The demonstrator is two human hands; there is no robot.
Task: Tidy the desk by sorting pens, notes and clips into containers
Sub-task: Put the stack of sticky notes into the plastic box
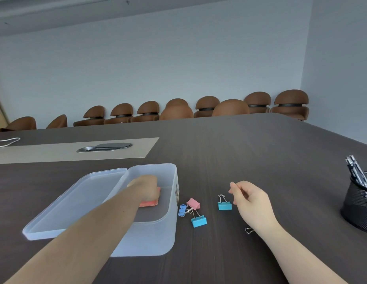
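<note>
Left hand (146, 186) inside clear box (170, 228) at lower centre gripping pink notes (149, 203), right hand (250, 198) loosely pinched, empty, just right of teal clip (224, 206).

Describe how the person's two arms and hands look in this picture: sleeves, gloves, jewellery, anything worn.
Both forearms are bare up to the frame's bottom edge; no sleeves show. The left hand and the right hand wear no gloves. No watch, bracelet or ring is visible on either wrist or on the fingers that show. No markings are visible.

Clips (193, 203) – pink, blue, 2 turquoise; notes (149, 203) coral; box (158, 232) clear; pen cup (358, 210) blk mesh – table (240, 150) dk woodgrain.
</note>
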